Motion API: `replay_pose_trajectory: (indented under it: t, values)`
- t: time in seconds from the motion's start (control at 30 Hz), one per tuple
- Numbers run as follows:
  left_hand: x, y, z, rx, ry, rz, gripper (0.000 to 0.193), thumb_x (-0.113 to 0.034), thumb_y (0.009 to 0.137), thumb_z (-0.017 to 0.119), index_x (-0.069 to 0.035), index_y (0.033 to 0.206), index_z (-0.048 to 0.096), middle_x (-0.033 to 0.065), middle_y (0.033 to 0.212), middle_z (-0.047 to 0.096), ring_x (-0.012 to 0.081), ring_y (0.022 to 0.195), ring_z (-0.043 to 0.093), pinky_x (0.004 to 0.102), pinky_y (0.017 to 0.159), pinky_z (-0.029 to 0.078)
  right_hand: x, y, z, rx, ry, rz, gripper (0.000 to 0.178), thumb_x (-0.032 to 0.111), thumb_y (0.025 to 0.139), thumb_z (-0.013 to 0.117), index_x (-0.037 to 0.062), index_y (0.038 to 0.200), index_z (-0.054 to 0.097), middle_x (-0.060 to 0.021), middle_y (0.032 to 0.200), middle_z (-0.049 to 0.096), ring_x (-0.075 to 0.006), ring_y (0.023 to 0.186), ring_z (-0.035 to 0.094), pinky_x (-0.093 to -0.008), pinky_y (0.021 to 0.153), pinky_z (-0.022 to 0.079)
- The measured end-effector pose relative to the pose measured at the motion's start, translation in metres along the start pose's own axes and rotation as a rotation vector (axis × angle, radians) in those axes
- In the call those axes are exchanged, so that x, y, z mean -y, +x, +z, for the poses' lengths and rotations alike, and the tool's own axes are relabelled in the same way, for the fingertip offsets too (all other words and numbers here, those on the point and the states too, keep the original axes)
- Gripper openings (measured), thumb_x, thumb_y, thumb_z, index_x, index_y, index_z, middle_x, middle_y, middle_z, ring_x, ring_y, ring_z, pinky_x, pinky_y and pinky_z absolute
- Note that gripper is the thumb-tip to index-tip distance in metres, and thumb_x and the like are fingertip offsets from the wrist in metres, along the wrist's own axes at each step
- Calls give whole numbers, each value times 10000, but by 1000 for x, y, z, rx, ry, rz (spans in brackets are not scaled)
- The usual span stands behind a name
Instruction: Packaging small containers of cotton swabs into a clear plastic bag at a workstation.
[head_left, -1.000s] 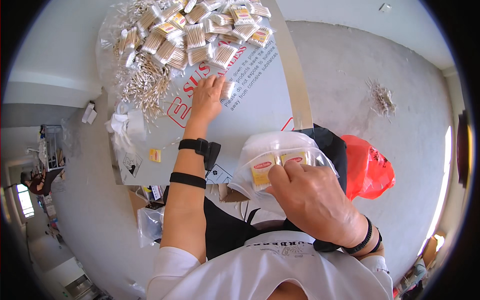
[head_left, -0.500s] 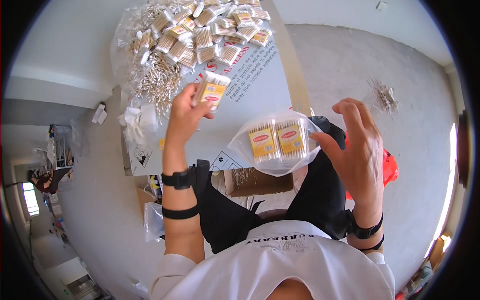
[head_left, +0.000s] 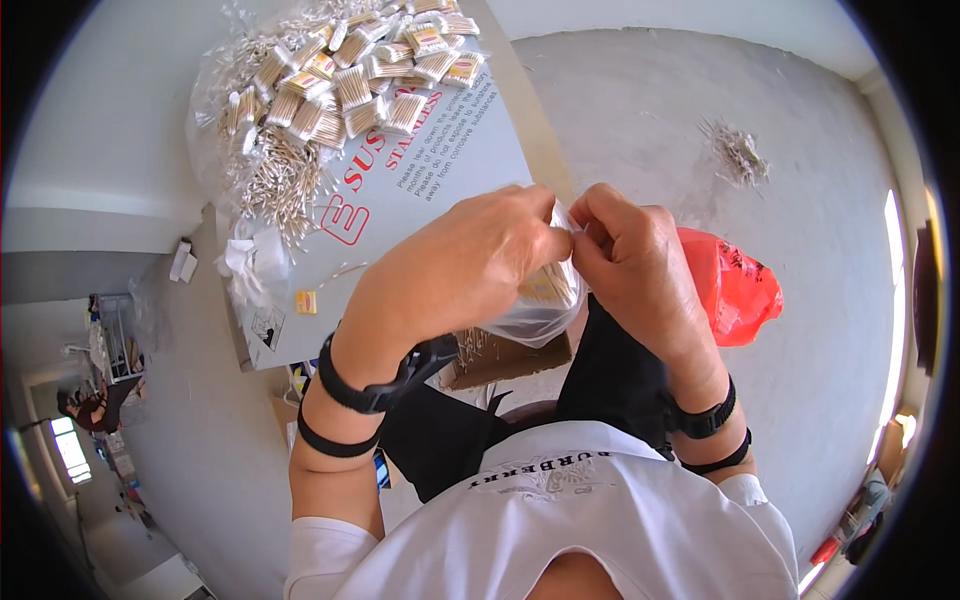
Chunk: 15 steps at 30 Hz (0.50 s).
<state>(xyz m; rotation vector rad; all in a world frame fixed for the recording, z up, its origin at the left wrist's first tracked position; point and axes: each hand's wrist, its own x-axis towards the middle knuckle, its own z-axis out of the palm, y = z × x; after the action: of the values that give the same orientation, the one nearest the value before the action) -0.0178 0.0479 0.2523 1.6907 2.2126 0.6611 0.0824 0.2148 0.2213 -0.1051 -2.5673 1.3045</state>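
A clear plastic bag (head_left: 540, 328) hangs at the table's near edge, just above my lap, with cotton swabs (head_left: 550, 287) showing through it. My left hand (head_left: 480, 250) is closed on the bag's upper edge, its back turned up and covering much of the bag. Right beside it, my right hand (head_left: 640, 270) pinches the same edge between thumb and fingers. The fingertips of both hands nearly meet. The small pack of cotton swabs that was in my left hand cannot be made out now.
Wrapped swab packs (head_left: 355, 85) pile up at the table's far end, beside loose swabs (head_left: 285, 190). A small yellow card (head_left: 306, 302) lies on the table (head_left: 400, 225). Below its edge stands a cardboard box (head_left: 510, 365). A red bag (head_left: 735, 290) is at right; swabs (head_left: 735, 150) litter the floor.
My left hand has come right and down from above the table to the bag. My right hand has moved left and closed on the bag's edge. The bag's two packs are now mostly covered.
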Motion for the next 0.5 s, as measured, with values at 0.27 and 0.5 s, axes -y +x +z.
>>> replay_pose_trajectory:
  t: [0.27,0.5]
  values:
    - [5,9,28,-181,494,25,96,-2,801,663,-14,887,622,114,822,609,295,737,651,358,600,529,0,6,-2,12,116,146,162,-26,792,648,-25,943,590,-154,627,593,-294,567,613,-378,555,485]
    - [135,-3,6,-727,-413,-449,143,-88,911,685,7,1017,681,134,874,715,173,746,685,298,679,546,-10,6,-12,99,211,269,206,19,830,749,-33,949,589,-66,643,572,-127,539,565,-279,525,449]
